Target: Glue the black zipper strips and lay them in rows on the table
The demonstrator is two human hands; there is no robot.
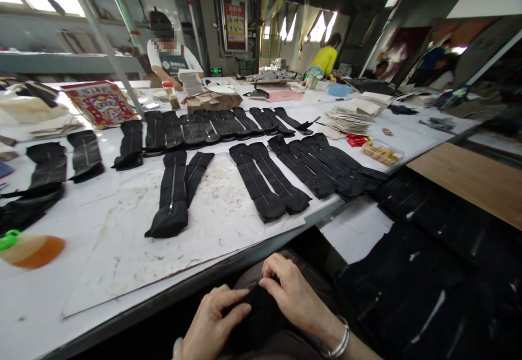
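Note:
Below the table's front edge, in my lap, both hands close on a black fabric piece (256, 316). My left hand (212, 322) curls its fingers round the piece's left side. My right hand (291, 292), a silver bangle on its wrist, pinches the top of the same piece with bent fingers. On the white table (49, 295) above lie several long black zippered fabric pieces; the nearest ones are a pair (175, 194) in the middle and another pair (267, 183) to its right.
A row of black pieces (216, 123) runs along the table's far side. A stained white sheet (204, 224) covers the work spot. An orange bottle (30, 250) lies at left. Paper stacks (353, 118), a small snack tray (381, 151). Two people work at the far end. More black pieces (440, 273) lie at right.

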